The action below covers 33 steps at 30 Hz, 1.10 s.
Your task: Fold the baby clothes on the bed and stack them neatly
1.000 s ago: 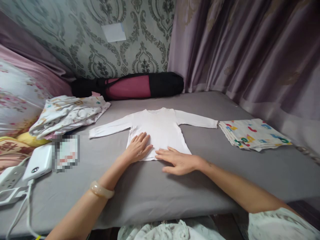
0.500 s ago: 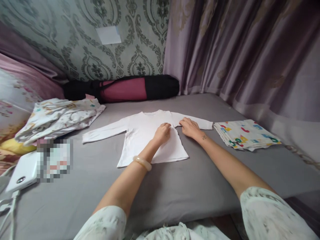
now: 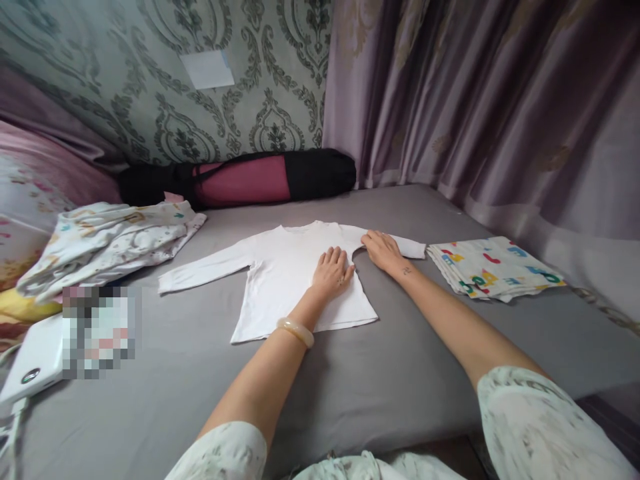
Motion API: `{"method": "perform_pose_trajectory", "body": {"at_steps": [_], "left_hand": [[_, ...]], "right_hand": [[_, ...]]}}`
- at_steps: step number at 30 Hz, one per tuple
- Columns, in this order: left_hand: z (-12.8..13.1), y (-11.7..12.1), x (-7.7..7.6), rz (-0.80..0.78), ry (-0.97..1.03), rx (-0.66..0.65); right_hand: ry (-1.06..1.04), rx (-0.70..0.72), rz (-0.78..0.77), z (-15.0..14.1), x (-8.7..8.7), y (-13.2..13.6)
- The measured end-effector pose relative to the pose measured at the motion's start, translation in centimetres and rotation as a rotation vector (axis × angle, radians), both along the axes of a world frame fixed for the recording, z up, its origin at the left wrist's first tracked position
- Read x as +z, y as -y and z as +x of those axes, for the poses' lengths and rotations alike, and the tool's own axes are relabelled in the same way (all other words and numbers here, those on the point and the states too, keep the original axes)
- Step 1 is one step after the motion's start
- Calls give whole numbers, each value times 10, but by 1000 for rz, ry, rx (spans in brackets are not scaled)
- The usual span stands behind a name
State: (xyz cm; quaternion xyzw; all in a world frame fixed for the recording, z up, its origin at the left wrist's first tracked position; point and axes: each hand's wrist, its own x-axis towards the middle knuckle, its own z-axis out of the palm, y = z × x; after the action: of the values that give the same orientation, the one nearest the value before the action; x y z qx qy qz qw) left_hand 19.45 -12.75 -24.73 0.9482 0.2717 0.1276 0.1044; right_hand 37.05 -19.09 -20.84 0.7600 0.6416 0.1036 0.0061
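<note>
Matt cloth shirt [image 3: 285,283], glossy fabric curtain [image 3: 450,93]

We are resting our left hand [image 3: 333,273] flat on a white long-sleeved shirt [image 3: 280,280] midway across the grey-sheeted bed [image 3: 175,373]; our right hand [image 3: 381,252] is touching its sleeve [image 3: 413,247] nearer the bed's right edge. Toward that edge, folded letter-print cloth [image 3: 500,267] is lying; a black-and-maroon bag [image 3: 245,180] is lining the far edge.

On the grey sheet [image 3: 200,353] — white shirt [image 3: 280,280], folded cloth [image 3: 493,263], rumpled fabric [image 3: 115,240], long bag [image 3: 245,181], white device [image 3: 37,350].
</note>
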Motion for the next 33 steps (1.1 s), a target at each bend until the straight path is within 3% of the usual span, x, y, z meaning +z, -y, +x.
{"method": "perform_pose_trajectory", "body": {"at_steps": [7,12,21,27,30,33], "left_hand": [[1,0,9,97,-225,-60],[-2,8,14,121,-268,-79],[-21,61,16,5,-235,-99],[-42,98,23,-77,-213,-141],[-57,114,27,-126,-172,-228],[-78,114,43,-233,-122,-417]], "right_hand": [[0,-40,3,2,-10,-3],[-26,-67,3,0,-9,-3],[-71,-94,-44,-4,-1,1],[-73,-195,-1,-48,13,7],[-191,-20,-32,-80,11,11],[-347,197,-173,-100,2,20]]}}
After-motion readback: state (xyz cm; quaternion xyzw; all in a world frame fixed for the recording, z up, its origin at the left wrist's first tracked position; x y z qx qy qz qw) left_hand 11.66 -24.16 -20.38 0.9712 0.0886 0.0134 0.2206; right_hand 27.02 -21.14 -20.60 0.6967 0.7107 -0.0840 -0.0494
